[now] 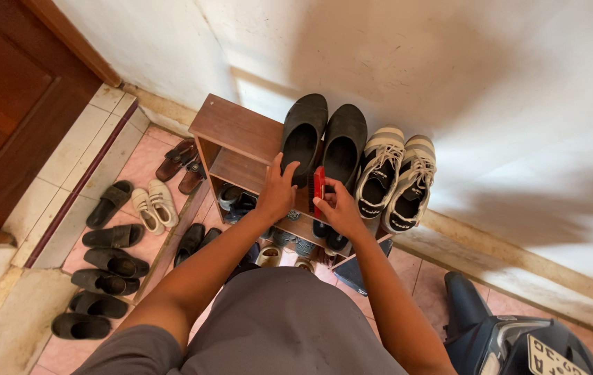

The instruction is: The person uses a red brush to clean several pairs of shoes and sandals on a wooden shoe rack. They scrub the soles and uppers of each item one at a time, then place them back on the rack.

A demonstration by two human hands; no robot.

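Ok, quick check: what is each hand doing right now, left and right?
Left hand: open, fingers resting on the black clog on top of the wooden shoe rack.
Right hand: closed on a red brush.

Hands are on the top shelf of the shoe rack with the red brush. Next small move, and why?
Probably bring the red brush onto the left black clog. The right hand holds the brush upright between the two black clogs, and the left hand already rests on that clog's heel edge as if steadying it. The striped sneakers beside them are untouched.
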